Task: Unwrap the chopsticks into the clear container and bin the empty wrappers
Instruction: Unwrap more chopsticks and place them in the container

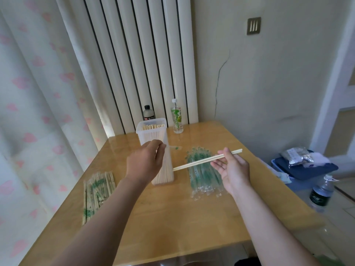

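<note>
The right hand [231, 167] pinches a pair of bare chopsticks [203, 159] between thumb and fingers near the thicker end, palm turned up. The pair lies almost level above the surface [172, 217], its thin tips pointing at the side of the clear container [153, 131]. The container stands upright at the back of the surface, already well filled with sticks. The left hand [146, 162] hangs in front of the container with fingers curled toward the thumb; whether it pinches anything I cannot tell.

The step in hand looks to be dropping this pair in. To do it well, the pair needs swinging upright first, with the tips lifted above the rim, not pushed at the wall. Then it should go down into whatever gap remains among the packed sticks. The tall, narrow container would likely tip if knocked, so steadying its wall with the left hand makes sense.

Empty wrappers [203, 175] lie heaped just right of the container — not yet binned — and wrapped chopsticks [98, 191] wait at the left edge.
</note>
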Demonstrator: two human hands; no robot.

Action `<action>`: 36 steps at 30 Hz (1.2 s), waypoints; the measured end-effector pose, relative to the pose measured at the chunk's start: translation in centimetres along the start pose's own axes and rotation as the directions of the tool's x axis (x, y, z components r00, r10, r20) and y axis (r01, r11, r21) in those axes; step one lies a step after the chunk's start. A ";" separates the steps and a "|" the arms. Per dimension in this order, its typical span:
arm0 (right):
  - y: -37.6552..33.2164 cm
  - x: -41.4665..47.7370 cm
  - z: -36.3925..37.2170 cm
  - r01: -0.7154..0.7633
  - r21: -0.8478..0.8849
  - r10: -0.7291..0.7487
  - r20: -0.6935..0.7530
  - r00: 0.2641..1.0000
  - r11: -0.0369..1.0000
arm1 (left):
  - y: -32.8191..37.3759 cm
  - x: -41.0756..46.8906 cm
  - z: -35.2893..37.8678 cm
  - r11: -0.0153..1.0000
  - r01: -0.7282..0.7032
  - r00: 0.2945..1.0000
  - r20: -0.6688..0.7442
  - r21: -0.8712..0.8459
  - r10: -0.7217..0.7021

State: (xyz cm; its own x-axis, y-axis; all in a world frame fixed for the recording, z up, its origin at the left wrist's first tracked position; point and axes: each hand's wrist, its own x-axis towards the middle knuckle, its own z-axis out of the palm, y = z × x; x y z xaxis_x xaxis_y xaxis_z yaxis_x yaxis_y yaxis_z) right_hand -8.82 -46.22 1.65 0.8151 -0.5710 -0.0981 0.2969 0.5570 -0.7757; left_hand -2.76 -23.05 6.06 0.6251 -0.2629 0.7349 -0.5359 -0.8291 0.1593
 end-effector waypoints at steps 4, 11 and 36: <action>-1.9 0.9 1.7 0.057 -0.015 -0.056 0.043 0.997 0.998 | 0.5 1.1 -0.6 0.997 0.060 0.998 -0.014 -0.050 -0.061; -4.8 1.8 8.7 0.164 -0.090 -0.143 0.202 0.969 0.982 | -0.7 4.3 -2.2 0.974 0.152 0.984 -0.073 -0.167 -0.165; -1.2 3.0 20.4 0.559 -0.679 -0.158 0.559 0.814 0.476 | -7.5 1.5 -2.5 0.710 0.420 0.894 0.125 -0.566 -0.429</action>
State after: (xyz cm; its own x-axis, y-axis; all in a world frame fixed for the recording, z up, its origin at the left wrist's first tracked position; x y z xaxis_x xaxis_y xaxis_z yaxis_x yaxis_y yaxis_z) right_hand 3.46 -36.31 14.95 0.8945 -0.2159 0.3915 0.2592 -0.4631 -0.8476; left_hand 0.71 -16.01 7.60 0.8602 0.0593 0.5066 -0.4390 -0.4194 0.7946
